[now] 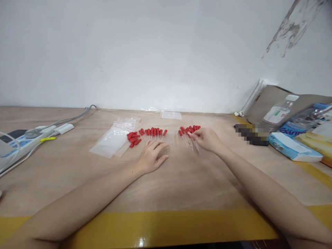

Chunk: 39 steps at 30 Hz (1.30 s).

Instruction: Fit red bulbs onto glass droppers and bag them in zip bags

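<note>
Sorting of droppers (153, 133) at frame centre: right hand (207, 140) pinches one from the right cluster (189, 131), left hand (151, 157) rests flat and empty; next move likely needs a clean lift.

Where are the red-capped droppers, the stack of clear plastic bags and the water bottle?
red-capped droppers (153, 132), head view, on the red bulbs of the middle row.
clear plastic bags (110, 141), head view, on the flat middle of the top bag.
water bottle (278, 113), head view, on its label.

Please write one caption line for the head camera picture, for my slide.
Left hand flat beside a row of red-bulbed clear droppers; right hand pinching droppers from a second cluster on the wooden table.
</note>
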Tool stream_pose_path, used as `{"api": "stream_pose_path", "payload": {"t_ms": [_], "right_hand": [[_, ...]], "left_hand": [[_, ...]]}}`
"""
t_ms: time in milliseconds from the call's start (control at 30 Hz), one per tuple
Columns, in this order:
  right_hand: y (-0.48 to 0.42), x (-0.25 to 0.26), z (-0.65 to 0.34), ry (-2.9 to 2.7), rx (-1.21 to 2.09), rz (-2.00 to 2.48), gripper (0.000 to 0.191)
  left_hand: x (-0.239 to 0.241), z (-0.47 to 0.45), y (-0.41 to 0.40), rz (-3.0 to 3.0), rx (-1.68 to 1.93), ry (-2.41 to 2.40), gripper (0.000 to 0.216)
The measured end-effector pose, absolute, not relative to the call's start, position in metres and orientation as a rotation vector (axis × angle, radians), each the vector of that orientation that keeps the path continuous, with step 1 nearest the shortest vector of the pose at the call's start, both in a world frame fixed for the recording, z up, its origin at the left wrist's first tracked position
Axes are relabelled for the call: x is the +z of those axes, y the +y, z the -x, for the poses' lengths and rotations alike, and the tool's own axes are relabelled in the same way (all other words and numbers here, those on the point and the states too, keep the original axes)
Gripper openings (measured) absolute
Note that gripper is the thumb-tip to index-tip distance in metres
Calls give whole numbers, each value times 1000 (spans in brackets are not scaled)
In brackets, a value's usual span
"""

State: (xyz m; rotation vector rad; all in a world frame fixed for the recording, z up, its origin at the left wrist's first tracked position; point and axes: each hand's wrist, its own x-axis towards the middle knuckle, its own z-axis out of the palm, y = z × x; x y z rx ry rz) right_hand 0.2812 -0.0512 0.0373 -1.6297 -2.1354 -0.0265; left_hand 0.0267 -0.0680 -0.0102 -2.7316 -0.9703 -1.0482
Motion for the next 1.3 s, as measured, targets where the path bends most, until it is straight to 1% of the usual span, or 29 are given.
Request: {"api": "stream_pose_path", "payload": {"t_ms": [67, 167, 300, 400, 533, 633, 733, 800, 867, 1000, 1200, 1300], "right_hand": [[-33, 36, -292, -1904, 1, 1845, 34], [-15, 26, -294, -1722, 6, 1996, 27], [-10, 10, -283, -1719, -66, 2022, 26], [-9, 4, -275, -1734, -56, 2027, 26], [-7, 4, -271, -1744, -86, 2037, 24], [-9, 10, -280, -1718, -108, 2051, 26], [-16, 21, -299, -1924, 104, 1984, 29], [-21, 27, -313, -2215, 317, 1877, 38], [-25, 30, -323, -2446, 423, 1796, 44], [-27, 30, -326, -2566, 366, 1769, 44], [-25, 33, -323, -2595, 426, 1708, 46], [-25, 35, -323, -2632, 452, 1753, 41]], "left_hand": [[-10, -27, -68, 2760, -1030, -993, 32], [-11, -26, -66, 2791, -1001, -1030, 30], [-13, -26, -65, 2819, -982, -1048, 26], [-14, -26, -65, 2839, -979, -1050, 23], [-14, -26, -65, 2853, -979, -1048, 21], [-14, -25, -65, 2849, -982, -1040, 21], [-14, -25, -65, 2820, -975, -1035, 21], [-11, -24, -65, 2764, -977, -1051, 20], [-5, -19, -61, 2669, -1004, -1103, 19], [13, 5, -39, 2476, -1042, -1319, 16], [34, 54, -3, 2241, -821, -1851, 21], [35, 64, 1, 2217, -759, -1973, 22]]}}
